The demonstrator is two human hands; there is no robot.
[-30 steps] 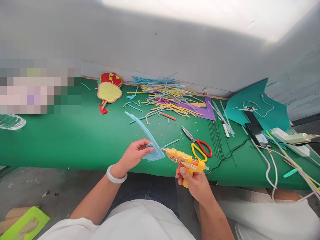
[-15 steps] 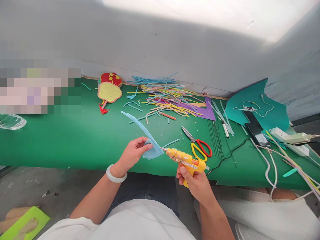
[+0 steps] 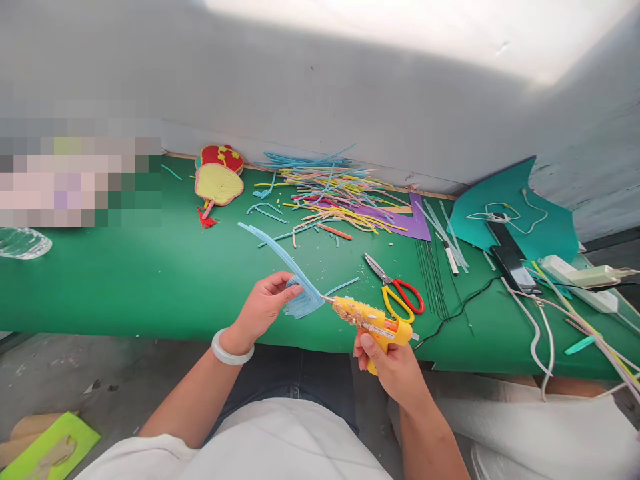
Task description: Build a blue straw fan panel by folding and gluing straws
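Note:
My left hand [image 3: 264, 308] pinches a light blue fan-shaped piece of bent strips [image 3: 295, 287], whose long tail curves up to the left over the green table [image 3: 125, 280]. My right hand [image 3: 390, 367] grips a yellow glue gun [image 3: 373, 322] crusted with dried glue. The gun's nozzle touches the right edge of the blue piece. A white bangle sits on my left wrist.
Red and yellow scissors [image 3: 397, 290] lie just behind the glue gun. A heap of coloured strips [image 3: 335, 197] lies at the back, with two small fans [image 3: 219, 177] to its left. A phone [image 3: 510, 260], a power strip [image 3: 583, 280] and cables crowd the right.
My left hand has turned the blue piece a little, so its long tail has swung left and slightly higher. The glue gun has stayed almost still.

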